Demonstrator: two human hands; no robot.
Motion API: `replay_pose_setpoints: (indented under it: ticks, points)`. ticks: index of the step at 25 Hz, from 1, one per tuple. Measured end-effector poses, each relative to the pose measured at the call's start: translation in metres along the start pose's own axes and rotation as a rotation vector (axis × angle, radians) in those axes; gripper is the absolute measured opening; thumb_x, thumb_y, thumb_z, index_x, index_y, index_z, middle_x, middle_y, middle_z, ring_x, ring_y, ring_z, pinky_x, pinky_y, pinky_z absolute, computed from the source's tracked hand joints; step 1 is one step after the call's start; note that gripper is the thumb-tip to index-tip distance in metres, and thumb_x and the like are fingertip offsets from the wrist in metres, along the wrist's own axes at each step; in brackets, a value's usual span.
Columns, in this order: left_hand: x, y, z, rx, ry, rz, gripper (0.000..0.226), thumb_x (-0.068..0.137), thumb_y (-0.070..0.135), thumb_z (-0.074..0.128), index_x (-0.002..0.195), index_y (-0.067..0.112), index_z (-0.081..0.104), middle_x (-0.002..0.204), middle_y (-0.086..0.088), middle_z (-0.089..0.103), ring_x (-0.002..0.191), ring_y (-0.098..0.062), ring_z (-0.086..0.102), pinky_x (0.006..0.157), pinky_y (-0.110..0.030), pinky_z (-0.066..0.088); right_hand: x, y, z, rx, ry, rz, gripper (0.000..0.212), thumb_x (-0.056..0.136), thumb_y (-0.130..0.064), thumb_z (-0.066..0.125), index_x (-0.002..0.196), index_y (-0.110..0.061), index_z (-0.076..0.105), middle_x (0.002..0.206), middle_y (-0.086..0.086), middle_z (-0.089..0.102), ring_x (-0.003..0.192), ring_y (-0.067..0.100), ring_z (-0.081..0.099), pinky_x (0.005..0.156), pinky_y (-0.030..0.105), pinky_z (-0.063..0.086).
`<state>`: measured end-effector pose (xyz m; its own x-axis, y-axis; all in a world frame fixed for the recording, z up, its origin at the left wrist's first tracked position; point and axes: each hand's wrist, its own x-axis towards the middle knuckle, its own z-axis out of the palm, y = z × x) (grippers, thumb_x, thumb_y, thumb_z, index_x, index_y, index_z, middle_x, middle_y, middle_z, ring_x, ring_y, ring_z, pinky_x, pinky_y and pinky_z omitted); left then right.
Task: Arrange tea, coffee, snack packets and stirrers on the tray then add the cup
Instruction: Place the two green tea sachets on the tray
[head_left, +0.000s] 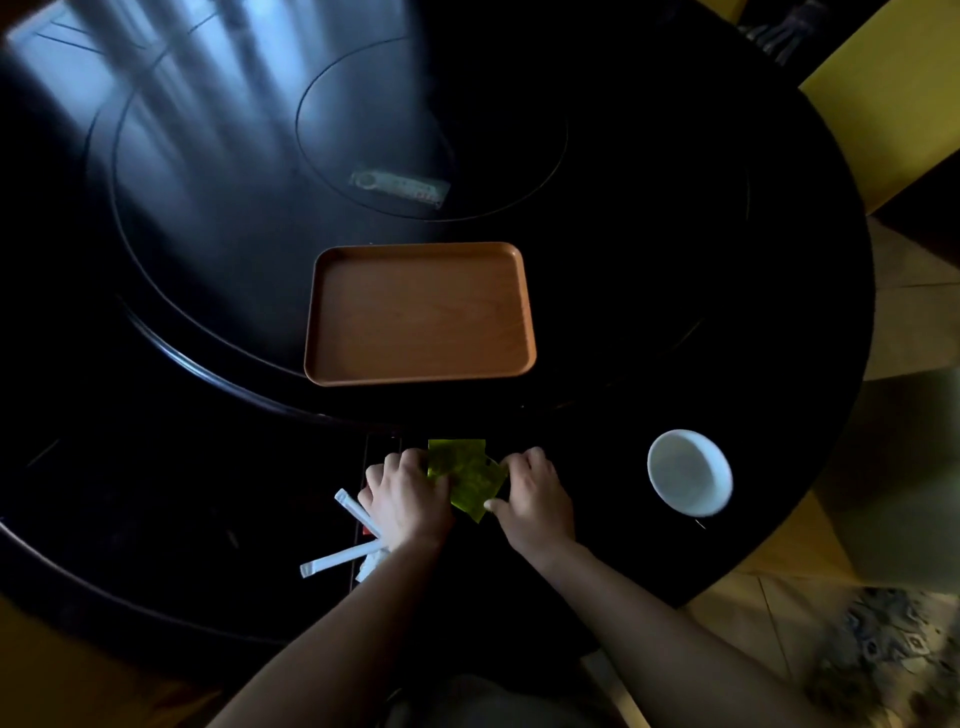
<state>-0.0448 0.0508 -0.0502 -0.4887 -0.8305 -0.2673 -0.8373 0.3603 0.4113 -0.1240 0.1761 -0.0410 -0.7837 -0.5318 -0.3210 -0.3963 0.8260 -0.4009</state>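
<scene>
Both hands, left hand (410, 499) and right hand (532, 496), are pinching the green packets (467, 478) between them at the table's (675, 260) near edge, near of the tray (420, 312). Probably light, thin and slippery; gripping the edges together seems best.

Single head cam, wide-angle, pitched steeply down and forward over the near worktop (649, 312) edge. Close range: left hand (408, 499) and right hand (535, 493) low centre. Far side smeared, probably motion blur.
</scene>
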Motion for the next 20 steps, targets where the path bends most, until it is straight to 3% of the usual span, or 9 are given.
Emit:
replay_pose_setpoints:
  ticks: [3, 7, 11, 13, 16, 20]
  points:
    - [0.001, -0.002, -0.007, -0.096, -0.018, -0.017, 0.017, 0.075, 0.027, 0.072, 0.091, 0.021, 0.068, 0.085, 0.0, 0.069, 0.098, -0.026, 0.056, 0.086, -0.038, 0.033, 0.004, -0.002, 0.002, 0.187, -0.01, 0.021, 0.033, 0.082, -0.024, 0.074, 0.11, -0.02, 0.057, 0.113, -0.002, 0.056, 0.107, 0.019, 0.057, 0.085, 0.032, 0.049]
    - [-0.008, -0.008, -0.014, -0.281, -0.103, -0.009, 0.014, 0.072, 0.014, 0.07, 0.082, 0.023, 0.065, 0.077, 0.002, 0.068, 0.082, -0.023, 0.065, 0.073, -0.038, 0.051, 0.007, -0.006, 0.002, 0.376, -0.074, 0.119, 0.029, 0.083, -0.021, 0.073, 0.11, -0.015, 0.065, 0.107, 0.001, 0.068, 0.1, 0.018, 0.063, 0.085, 0.028, 0.051]
    - [-0.026, -0.017, -0.038, -0.495, -0.007, 0.099, 0.02, 0.076, 0.005, 0.078, 0.082, 0.024, 0.076, 0.081, 0.003, 0.064, 0.075, -0.012, 0.064, 0.059, -0.015, 0.046, -0.008, -0.002, -0.008, 0.624, -0.091, 0.198, 0.011, 0.083, -0.012, 0.074, 0.09, -0.019, 0.069, 0.082, -0.006, 0.066, 0.078, 0.015, 0.065, 0.068, 0.026, 0.054]
    - [-0.028, -0.028, -0.057, -0.507, 0.068, 0.157, 0.021, 0.077, 0.009, 0.082, 0.085, 0.028, 0.078, 0.08, 0.005, 0.059, 0.074, -0.009, 0.061, 0.059, -0.022, 0.049, -0.016, -0.001, -0.019, 0.802, -0.075, 0.203, 0.011, 0.085, -0.006, 0.072, 0.087, -0.016, 0.07, 0.07, -0.004, 0.061, 0.062, 0.013, 0.06, 0.054, 0.02, 0.05]
    - [-0.026, -0.045, -0.078, -0.533, 0.066, 0.175, 0.024, 0.082, 0.013, 0.077, 0.094, 0.033, 0.078, 0.081, 0.01, 0.072, 0.076, -0.007, 0.069, 0.064, -0.037, 0.058, -0.021, -0.005, -0.039, 0.982, -0.122, 0.193, 0.012, 0.092, -0.001, 0.06, 0.099, -0.005, 0.069, 0.058, 0.005, 0.06, 0.044, 0.013, 0.056, 0.043, 0.023, 0.049]
    - [-0.023, -0.05, -0.104, -0.693, 0.087, 0.115, 0.029, 0.082, 0.005, 0.07, 0.097, 0.028, 0.079, 0.086, 0.01, 0.078, 0.079, -0.01, 0.074, 0.072, -0.045, 0.062, -0.019, -0.023, -0.058, 1.028, -0.119, 0.14, 0.012, 0.094, -0.005, 0.059, 0.095, -0.01, 0.07, 0.078, 0.011, 0.073, 0.064, 0.026, 0.071, 0.06, 0.032, 0.057]
